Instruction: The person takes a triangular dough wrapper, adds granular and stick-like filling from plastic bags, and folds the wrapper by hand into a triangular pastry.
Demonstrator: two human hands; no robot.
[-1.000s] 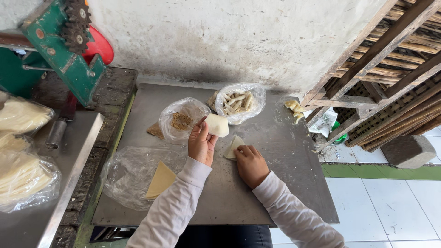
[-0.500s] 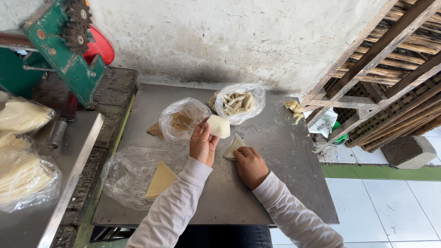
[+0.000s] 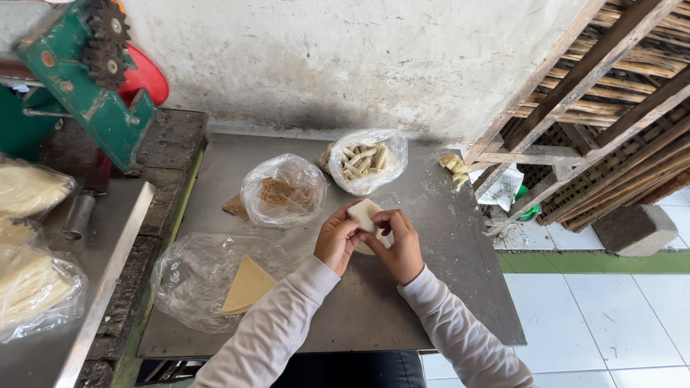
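Both my hands meet over the middle of the grey metal table [image 3: 445, 237]. My left hand [image 3: 335, 241] and my right hand [image 3: 399, 244] together pinch a pale square sheet of dough [image 3: 365, 213], folding it between the fingers. Another bit of pale dough shows just under my hands. A clear bag with brown filling [image 3: 282, 191] lies just beyond my left hand. A second clear bag holding several rolled pale sticks [image 3: 365, 161] sits behind it.
A flat plastic bag with a yellow triangular wrapper sheet [image 3: 246, 285] lies at the near left. A green geared machine [image 3: 86, 79] stands at the far left above bags of pale dough sheets [image 3: 32, 287]. Wooden racks [image 3: 611, 108] and a stone block [image 3: 636, 228] stand at the right.
My right hand left the table and came up to join the left hand on the dough square. The hands have drawn closer together and nearer to me.
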